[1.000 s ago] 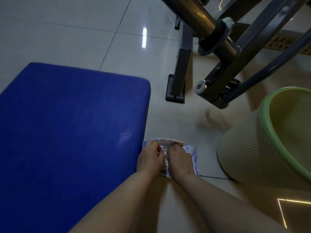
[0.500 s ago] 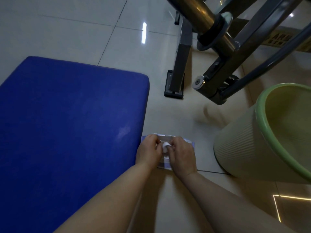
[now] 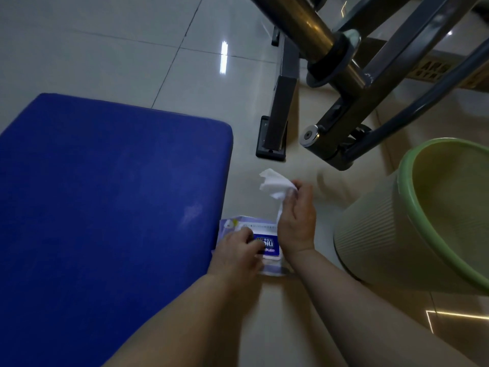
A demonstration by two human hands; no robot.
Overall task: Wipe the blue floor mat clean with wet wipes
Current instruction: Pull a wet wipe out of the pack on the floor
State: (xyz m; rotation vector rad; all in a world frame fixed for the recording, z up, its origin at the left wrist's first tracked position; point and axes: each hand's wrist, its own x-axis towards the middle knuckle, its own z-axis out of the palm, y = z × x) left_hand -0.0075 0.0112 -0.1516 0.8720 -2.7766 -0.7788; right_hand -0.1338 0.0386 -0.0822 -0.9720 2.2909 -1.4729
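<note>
A person leans over a pale tiled floor [image 3: 111,49]. Their right hand [image 3: 296,215] pinches a crumpled white wet wipe [image 3: 275,185], lifted above the pack with a strand trailing down to it. The left hand [image 3: 238,251] rests on the wipes pack [image 3: 264,242], fingers bent over its top, holding it down. The pack lies on the floor just beside the right edge of the blue floor mat [image 3: 105,194]. A green-rimmed bin [image 3: 383,234] stands to the right, with a metal frame [image 3: 357,83] behind.
</note>
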